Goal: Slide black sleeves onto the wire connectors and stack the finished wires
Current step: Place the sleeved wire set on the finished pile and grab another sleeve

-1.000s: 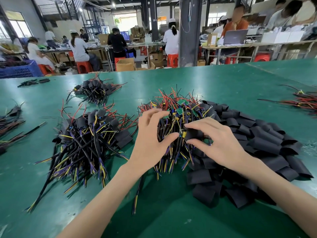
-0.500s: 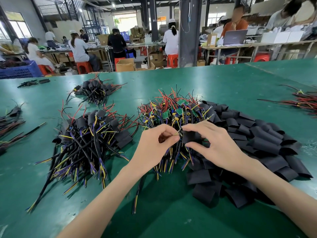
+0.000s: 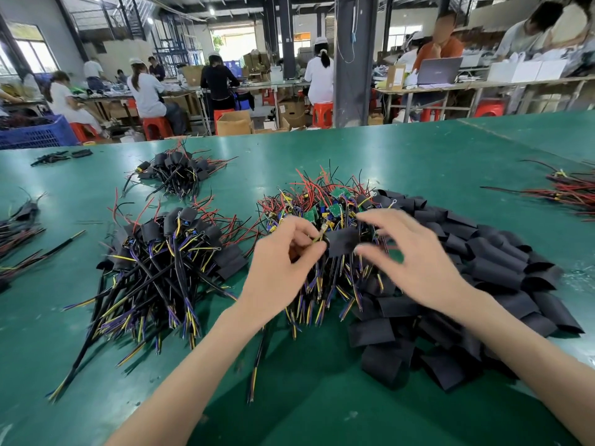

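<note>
One thin yellow wire (image 3: 317, 237) tight between left fingers (image 3: 306, 252); right fingers (image 3: 386, 220) splayed (blurred) beside flat matte-black sleeve (image 3: 343, 241).

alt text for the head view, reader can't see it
Over a green table, a left hand pinches a yellow wire beside a black sleeve, with the right hand touching its edge. Below lie bare wires, sleeved wires at left, loose sleeves at right.

Two hands (image 3: 283, 268) (image 3: 415, 262), one pile of sleeves (image 3: 489, 265)
</note>
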The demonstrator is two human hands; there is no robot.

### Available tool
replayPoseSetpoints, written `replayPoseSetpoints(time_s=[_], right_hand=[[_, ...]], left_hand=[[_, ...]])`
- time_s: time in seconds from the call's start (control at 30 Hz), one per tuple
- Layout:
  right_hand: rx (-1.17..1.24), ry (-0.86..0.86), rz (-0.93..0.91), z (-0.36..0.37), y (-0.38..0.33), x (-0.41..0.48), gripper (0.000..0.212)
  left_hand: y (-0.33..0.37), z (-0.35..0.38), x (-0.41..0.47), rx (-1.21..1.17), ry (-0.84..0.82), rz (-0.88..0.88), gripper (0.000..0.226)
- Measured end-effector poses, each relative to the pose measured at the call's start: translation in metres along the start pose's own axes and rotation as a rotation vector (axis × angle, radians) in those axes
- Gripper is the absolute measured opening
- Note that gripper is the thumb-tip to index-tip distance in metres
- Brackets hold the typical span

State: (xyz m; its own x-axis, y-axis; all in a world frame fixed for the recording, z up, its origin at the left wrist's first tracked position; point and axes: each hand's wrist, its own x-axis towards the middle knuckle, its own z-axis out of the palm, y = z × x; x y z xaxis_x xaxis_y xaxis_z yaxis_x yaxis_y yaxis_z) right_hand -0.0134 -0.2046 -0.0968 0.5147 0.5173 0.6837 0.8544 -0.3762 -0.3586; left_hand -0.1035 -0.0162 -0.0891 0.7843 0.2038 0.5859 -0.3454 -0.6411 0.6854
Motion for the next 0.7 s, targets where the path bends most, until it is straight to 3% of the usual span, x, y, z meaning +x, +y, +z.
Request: replayPoseSetpoints(time_s=[0.07, 0.13, 0.23, 0.3, 0.4, 0.5, 0.7], right_hand=[[-0.151, 0.141, 0.070, -0.010, 0.015, 0.005, 0.022], [-0.365, 0.138, 0.259, -0.024, 0.034, 0.009, 0.013], [-0.617, -0.197, 0.596, -0.038, 0.056, 0.005, 0.015], [-0.679, -0.393, 0.713, -0.039, 0.061, 0.002, 0.019], [-0.661, -0.484, 0.748, -0.033, 0.065, -0.001, 0.023], [-0.664, -0.510, 0.733, -0.029, 0.070, -0.002, 0.027], [-0.600, -0.538, 0.753, -0.029, 0.075, 0.000, 0.028]], left_hand=[[-0.003, -0.012, 0.008, 0.039, 0.143, 0.058, 0.026], [-0.011, -0.032, 0.018, 0.117, 0.305, 0.140, 0.031], [-0.033, -0.070, 0.031, 0.389, 0.494, 0.197, 0.020], [-0.053, -0.090, 0.034, 0.651, 0.548, 0.141, 0.024], [-0.080, -0.102, 0.027, 0.921, 0.461, -0.122, 0.035], [-0.094, -0.101, 0.022, 0.947, 0.391, -0.409, 0.034], [-0.080, -0.091, 0.025, 0.926, 0.494, -0.443, 0.034]])
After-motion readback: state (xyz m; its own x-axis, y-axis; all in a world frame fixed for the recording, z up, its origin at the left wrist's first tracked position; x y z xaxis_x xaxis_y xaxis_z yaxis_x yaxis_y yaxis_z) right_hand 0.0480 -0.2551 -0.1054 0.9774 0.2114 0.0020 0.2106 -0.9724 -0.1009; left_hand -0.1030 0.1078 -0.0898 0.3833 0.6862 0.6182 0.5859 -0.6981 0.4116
